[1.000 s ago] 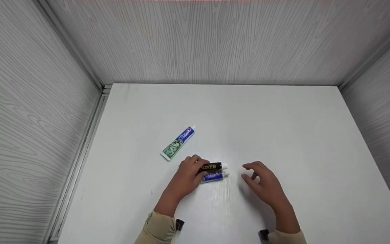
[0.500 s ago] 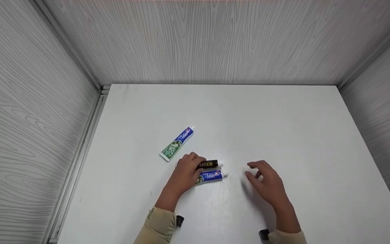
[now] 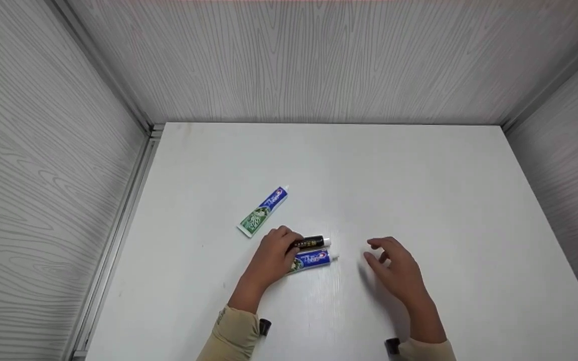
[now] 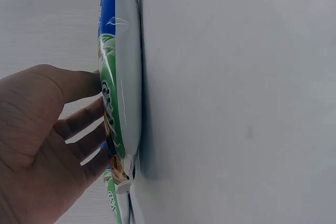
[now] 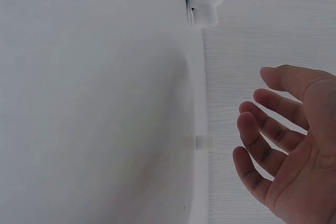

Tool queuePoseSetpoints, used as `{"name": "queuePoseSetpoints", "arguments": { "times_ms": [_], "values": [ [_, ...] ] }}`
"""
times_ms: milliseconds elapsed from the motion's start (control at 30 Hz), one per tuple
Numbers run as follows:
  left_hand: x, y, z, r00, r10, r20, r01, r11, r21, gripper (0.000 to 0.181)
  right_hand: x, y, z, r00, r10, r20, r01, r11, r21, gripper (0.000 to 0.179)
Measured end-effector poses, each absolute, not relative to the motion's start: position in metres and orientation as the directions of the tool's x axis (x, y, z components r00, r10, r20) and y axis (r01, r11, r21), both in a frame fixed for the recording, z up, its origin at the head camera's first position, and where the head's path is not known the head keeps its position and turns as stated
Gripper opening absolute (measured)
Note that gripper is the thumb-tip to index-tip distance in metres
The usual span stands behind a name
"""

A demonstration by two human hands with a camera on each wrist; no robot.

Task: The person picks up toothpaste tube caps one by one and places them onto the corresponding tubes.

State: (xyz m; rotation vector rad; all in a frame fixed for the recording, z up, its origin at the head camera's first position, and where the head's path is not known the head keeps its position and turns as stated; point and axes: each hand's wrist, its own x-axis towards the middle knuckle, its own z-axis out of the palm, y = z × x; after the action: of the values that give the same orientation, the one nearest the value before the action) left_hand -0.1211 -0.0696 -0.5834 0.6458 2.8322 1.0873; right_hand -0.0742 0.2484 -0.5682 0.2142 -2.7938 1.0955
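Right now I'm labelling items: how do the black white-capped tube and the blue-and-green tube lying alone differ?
The black tube has yellow lettering; the lone tube is blue and green. The black tube lies nearly crosswise; the lone tube slants. The left hand grips the black tube, not the lone one. Both have white caps.

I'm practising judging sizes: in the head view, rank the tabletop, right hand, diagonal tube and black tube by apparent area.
Tabletop
Right hand
Diagonal tube
Black tube, visible part only; the left hand hides some.
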Motion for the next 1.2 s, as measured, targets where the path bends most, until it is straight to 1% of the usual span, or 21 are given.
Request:
{"name": "queuePoseSetpoints", "arguments": {
  "times_ms": [200,367,567,667,867,1100,1200],
  "values": [
    [-0.122,-0.073,-0.582,-0.918,0.383,0.102,0.352,0.672,0.651,0.023,-0.077,0.251,-0.568,-0.988,-0.054,0.142,-0.136,0.726,-0.674,0.032],
    [-0.123,-0.077,-0.580,-0.923,0.371,0.100,0.340,0.668,0.663,0.024,-0.084,0.259,-0.567,-0.988,-0.022,0.150,-0.118,0.734,-0.669,0.034],
    [-0.123,-0.084,-0.578,-0.923,0.363,0.132,0.354,0.659,0.663,0.028,-0.092,0.272,-0.565,-0.991,0.006,0.136,-0.087,0.740,-0.667,0.037],
    [-0.124,-0.087,-0.578,-0.923,0.353,0.152,0.361,0.658,0.661,0.029,-0.094,0.277,-0.565,-0.994,0.014,0.112,-0.064,0.745,-0.664,0.040],
    [-0.128,-0.092,-0.577,-0.939,0.303,0.165,0.333,0.675,0.658,0.030,-0.096,0.283,-0.567,-0.999,0.006,0.049,-0.027,0.754,-0.656,0.046],
    [-0.135,-0.099,-0.579,-0.953,0.230,0.196,0.302,0.724,0.620,0.035,-0.100,0.285,-0.569,-0.999,-0.004,-0.047,0.027,0.763,-0.646,0.046],
    [-0.137,-0.100,-0.580,-0.962,0.189,0.198,0.271,0.756,0.595,0.037,-0.101,0.287,-0.570,-0.998,-0.006,-0.067,0.038,0.771,-0.635,0.045]
  ]
}}
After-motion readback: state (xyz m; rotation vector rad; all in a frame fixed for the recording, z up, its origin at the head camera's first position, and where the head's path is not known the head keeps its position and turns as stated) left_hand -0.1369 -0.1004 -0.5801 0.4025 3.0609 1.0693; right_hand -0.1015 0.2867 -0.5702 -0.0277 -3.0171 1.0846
